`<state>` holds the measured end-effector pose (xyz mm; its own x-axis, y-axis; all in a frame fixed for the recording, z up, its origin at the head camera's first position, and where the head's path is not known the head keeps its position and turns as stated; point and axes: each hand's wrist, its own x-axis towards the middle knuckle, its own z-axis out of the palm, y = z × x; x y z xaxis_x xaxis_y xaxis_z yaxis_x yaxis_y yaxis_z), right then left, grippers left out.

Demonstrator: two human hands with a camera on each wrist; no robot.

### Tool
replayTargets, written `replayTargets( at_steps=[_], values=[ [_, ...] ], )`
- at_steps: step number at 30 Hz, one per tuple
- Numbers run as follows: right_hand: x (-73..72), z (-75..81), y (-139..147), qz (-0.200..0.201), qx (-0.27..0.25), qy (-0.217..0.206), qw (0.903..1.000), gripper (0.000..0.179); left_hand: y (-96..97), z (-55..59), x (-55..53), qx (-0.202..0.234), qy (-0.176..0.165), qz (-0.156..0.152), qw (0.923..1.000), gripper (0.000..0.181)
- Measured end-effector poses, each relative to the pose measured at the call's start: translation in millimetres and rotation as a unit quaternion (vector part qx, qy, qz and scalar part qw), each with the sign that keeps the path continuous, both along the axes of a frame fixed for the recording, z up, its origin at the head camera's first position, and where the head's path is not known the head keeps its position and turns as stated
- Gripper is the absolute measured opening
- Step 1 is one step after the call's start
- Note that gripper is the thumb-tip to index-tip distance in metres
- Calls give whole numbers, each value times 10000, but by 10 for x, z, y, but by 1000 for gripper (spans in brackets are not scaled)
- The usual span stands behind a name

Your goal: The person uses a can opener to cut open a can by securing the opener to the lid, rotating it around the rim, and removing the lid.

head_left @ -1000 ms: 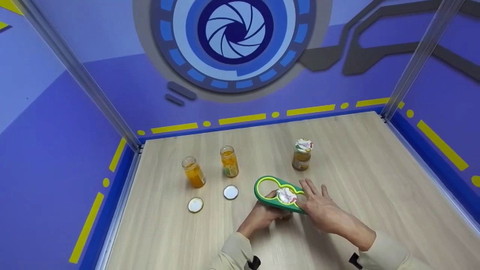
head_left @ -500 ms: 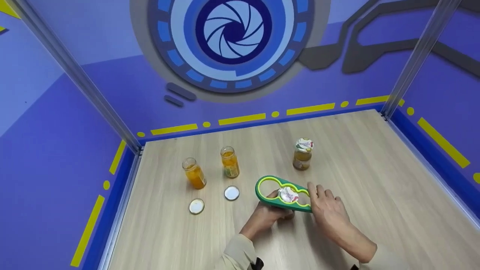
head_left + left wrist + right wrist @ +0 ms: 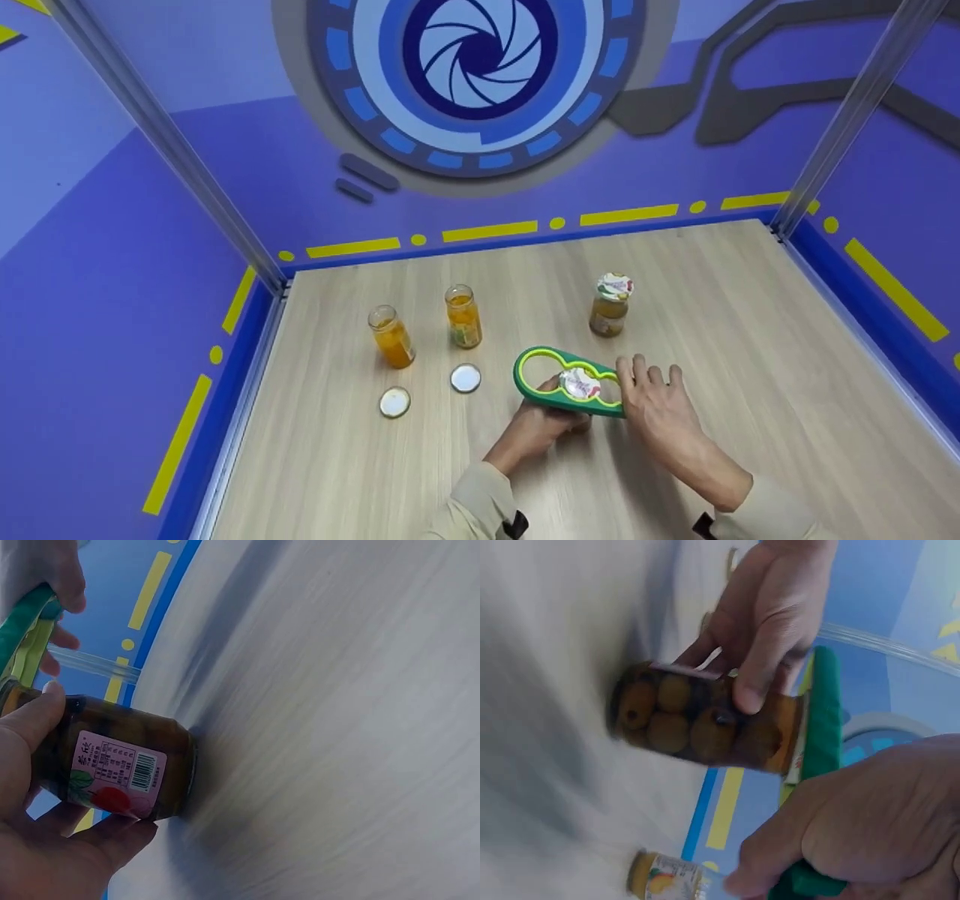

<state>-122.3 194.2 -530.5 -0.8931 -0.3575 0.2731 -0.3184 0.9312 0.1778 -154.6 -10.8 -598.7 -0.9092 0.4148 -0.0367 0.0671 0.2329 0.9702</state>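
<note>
My left hand (image 3: pixel 536 431) grips a glass jar of round brown fruit (image 3: pixel 697 720), its pink label facing the left wrist camera. Over the jar's patterned lid (image 3: pixel 580 383) sits a green jar opener (image 3: pixel 531 390) with lime-edged, joined round holes. The lid shows through the middle hole. My right hand (image 3: pixel 664 412) holds the opener's right end, its fingertips over the edge; part of that grip is hidden. The jar stands upright, its base at or just above the table; I cannot tell which.
Two lidless jars of orange fruit (image 3: pixel 394 346) (image 3: pixel 465 326) stand on the left. Two loose lids (image 3: pixel 394 403) (image 3: pixel 466 378) lie in front of them. A lidded jar (image 3: pixel 609 315) stands beyond my right hand. Blue walls (image 3: pixel 225 187) enclose the wooden table (image 3: pixel 337 465).
My right hand has slid right, from over the opener's right hole to its end, uncovering that hole. The left hand keeps its grip on the jar. The head view has shifted slightly.
</note>
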Motion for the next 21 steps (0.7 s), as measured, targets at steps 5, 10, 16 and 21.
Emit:
replayTargets(
  at_steps=[5,10,16,21],
  values=[
    [-27,-60,-66,54,-550,-281,9981,52,69,-19,66,-47,-147,264,9995,57],
    [-54,-117,-118,108,-814,94,9966,44,134,-21,97,-229,-231,540,9980,61],
    [-33,-146,-175,128,-932,559,9940,39,232,-62,132,-256,-79,834,9962,62],
    [-14,-163,-186,-50,-956,397,9946,35,261,-92,154,-433,446,1016,9929,58]
  ],
)
